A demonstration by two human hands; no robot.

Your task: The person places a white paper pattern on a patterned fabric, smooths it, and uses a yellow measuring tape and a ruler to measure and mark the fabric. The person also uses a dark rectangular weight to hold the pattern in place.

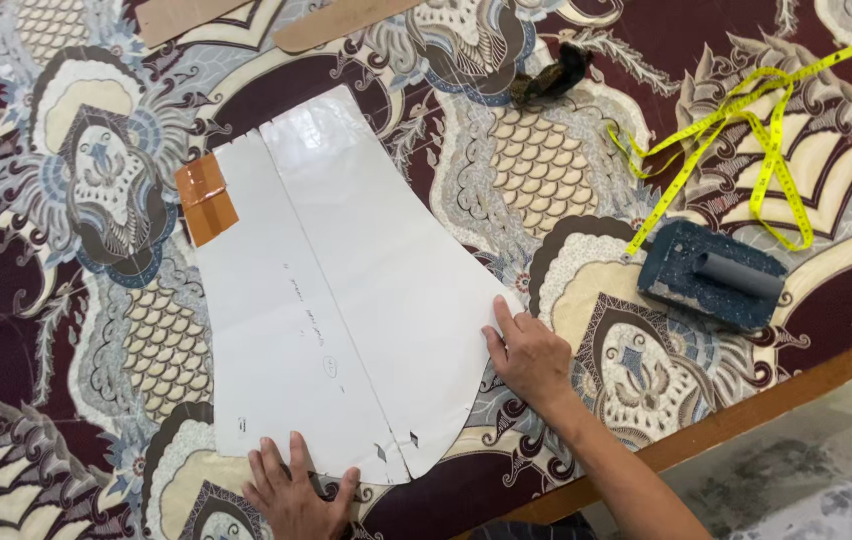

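On batik cloth, L hand & R hand are pressing flat, fingers apart, on white paper pattern; blue block lying right of it.

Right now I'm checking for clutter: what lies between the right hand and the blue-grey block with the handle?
Head view: only patterned batik fabric lies between the right hand and the blue-grey block; nothing loose.

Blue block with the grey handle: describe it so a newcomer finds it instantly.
Start at the white paper pattern lying on the patterned fabric, then move past the right hand on the pattern's right edge. The blue block lies there, just below the yellow tape measure. It alone is solid, speckled blue, with a grey cylindrical handle on top.
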